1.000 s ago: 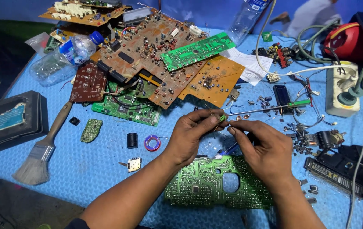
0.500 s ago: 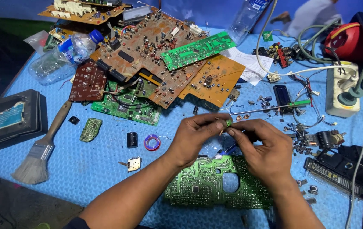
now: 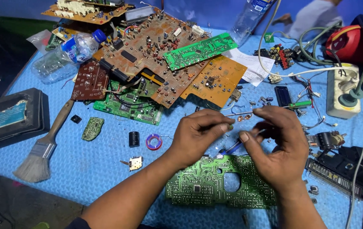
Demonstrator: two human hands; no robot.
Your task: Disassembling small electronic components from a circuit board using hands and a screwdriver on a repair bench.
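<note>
Left hand (image 3: 198, 133) pinching tiny green part (image 3: 231, 126); right hand (image 3: 277, 146) fingers curled, grip unclear. Best kept low over green board (image 3: 215, 184) at mat's near edge, pinch steady.

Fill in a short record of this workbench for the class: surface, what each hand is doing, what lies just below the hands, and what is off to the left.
Surface: blue foam mat
Left hand: fingertips pinched on a tiny part, too small to identify
Right hand: raised beside the left hand, fingers curled; contents cannot be told
Below the hands: green circuit board with a round hole, lying flat
Behind the hands: pile of brown, orange and green boards
Left side: paintbrush, black case, plastic bottle
Near left hand: small solder spool, black capacitor
</note>
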